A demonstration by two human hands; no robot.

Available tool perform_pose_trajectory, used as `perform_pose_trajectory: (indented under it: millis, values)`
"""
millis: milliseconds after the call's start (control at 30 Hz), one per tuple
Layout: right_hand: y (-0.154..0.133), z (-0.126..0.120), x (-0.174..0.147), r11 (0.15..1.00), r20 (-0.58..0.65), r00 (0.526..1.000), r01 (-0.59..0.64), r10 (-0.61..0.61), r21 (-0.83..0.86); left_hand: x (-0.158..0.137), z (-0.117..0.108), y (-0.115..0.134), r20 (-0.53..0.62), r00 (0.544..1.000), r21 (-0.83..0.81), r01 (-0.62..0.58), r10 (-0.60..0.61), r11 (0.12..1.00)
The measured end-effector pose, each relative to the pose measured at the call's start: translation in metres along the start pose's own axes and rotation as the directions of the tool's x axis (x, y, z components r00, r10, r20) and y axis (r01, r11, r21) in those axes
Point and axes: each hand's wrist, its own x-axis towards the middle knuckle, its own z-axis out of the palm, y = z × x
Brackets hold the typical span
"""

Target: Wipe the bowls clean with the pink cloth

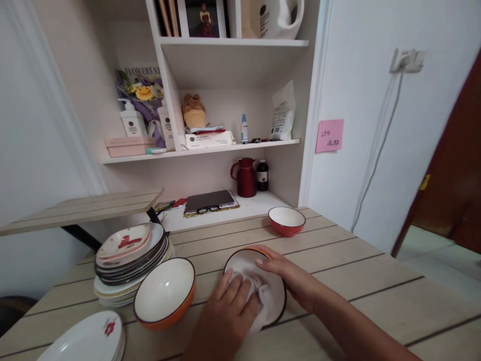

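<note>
A white bowl with a dark rim and an orange outside (pixel 276 296) is tilted on the table in front of me. My right hand (pixel 289 273) grips its upper right rim, thumb inside and fingers behind. Inside the bowl, my left hand (pixel 236 306) presses a crumpled white cloth (pixel 265 296) against the inner wall. To the left stands another orange bowl (pixel 165 293), white inside. A red bowl (pixel 286 221) sits farther back on the right.
Stacked plates (pixel 131 255) and flowered white plates (pixel 88 338) stand on the left of the plank table (pixel 376 286). A raised wooden shelf (pixel 86 208) overhangs the left side. Behind are a red jug (pixel 246 178), a dark bottle (pixel 262 175) and a laptop (pixel 208 200).
</note>
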Motion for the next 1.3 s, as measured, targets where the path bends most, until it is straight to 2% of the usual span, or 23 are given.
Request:
perform_pose_trajectory:
  millis: [67,233,467,667,867,967,1100,1200,1300]
  values:
    - [0.0,-0.003,-0.001,0.999,-0.002,0.999,-0.044,0.044,0.015,0.0,-0.003,0.0,-0.023,0.999,0.031,-0.027,0.027,0.999]
    - [0.007,0.001,0.0,0.977,-0.035,0.996,-0.071,0.079,0.199,-0.001,-0.009,-0.002,0.007,0.998,0.065,-0.067,0.067,0.996]
    - [0.017,0.006,0.004,0.942,-0.037,0.999,-0.014,0.028,0.336,0.001,-0.015,-0.005,0.026,0.998,0.093,-0.064,0.062,0.994]
    - [0.024,0.026,0.001,0.889,0.029,0.997,0.056,-0.077,0.455,-0.006,-0.001,-0.005,-0.079,0.997,0.108,0.024,-0.016,0.994]
    - [0.032,0.035,0.002,0.907,-0.113,0.993,0.08,-0.036,0.414,0.004,-0.013,-0.003,-0.058,0.998,0.044,-0.013,0.016,0.999]
    - [0.026,0.032,0.002,0.938,-0.121,0.993,0.041,0.001,0.345,0.012,-0.019,-0.001,-0.055,0.998,-0.009,-0.008,0.007,1.0]
    - [0.012,0.024,0.001,0.979,-0.049,0.999,0.0,0.011,0.202,0.015,-0.017,0.002,0.004,1.0,-0.059,-0.013,0.013,0.998]
    - [0.003,0.016,0.0,0.996,0.038,0.999,-0.027,0.024,0.082,0.012,-0.011,0.004,0.003,0.999,-0.088,-0.032,0.033,0.996]
    - [-0.005,0.008,-0.001,0.999,0.102,0.994,-0.032,0.037,-0.042,0.006,-0.006,0.004,-0.002,0.997,-0.046,-0.078,0.078,0.996]
